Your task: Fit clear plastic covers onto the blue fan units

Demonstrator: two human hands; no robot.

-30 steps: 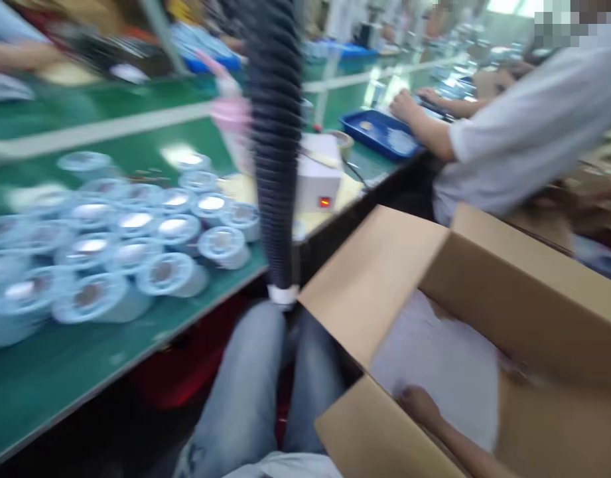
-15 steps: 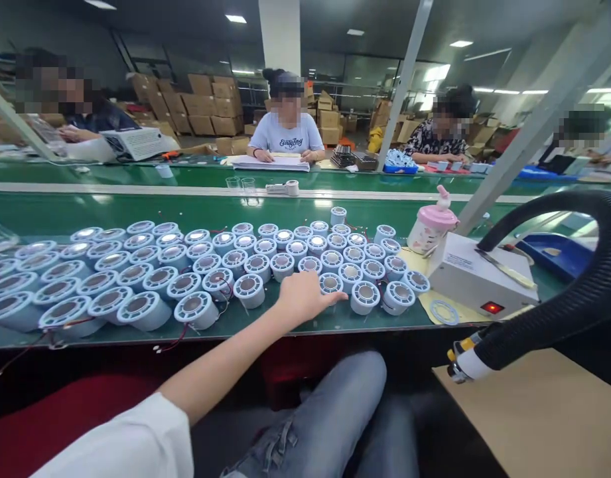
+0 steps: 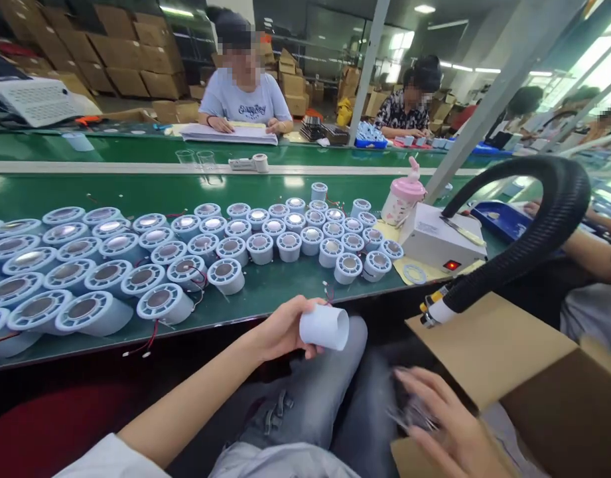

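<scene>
My left hand (image 3: pixel 285 326) is closed around a light blue plastic cylinder (image 3: pixel 325 327), lifted off the bench and tipped on its side above my lap. Its open end faces right, and red and white wires with small plugs (image 3: pixel 327 289) stick up behind it. Lower right, my right hand (image 3: pixel 452 415) is blurred by motion, its fingers curled round a dark, partly see-through thing (image 3: pixel 418 413) whose kind I cannot make out. Many similar blue cylinders with slotted rims (image 3: pixel 226 275) stand upright in rows on the green bench (image 3: pixel 265 285), some trailing wires.
At the right stand a grey box with a lit red switch (image 3: pixel 442 232), a black flexible hose (image 3: pixel 539 219) and a pink-lidded cup (image 3: pixel 403 196). An open cardboard box (image 3: pixel 489 345) lies below. Co-workers sit opposite; another person's arm (image 3: pixel 588 252) shows at right.
My left hand has lifted a cylinder out of the front row and drawn it back over my lap. My right hand has come into view holding something. The view has turned right.
</scene>
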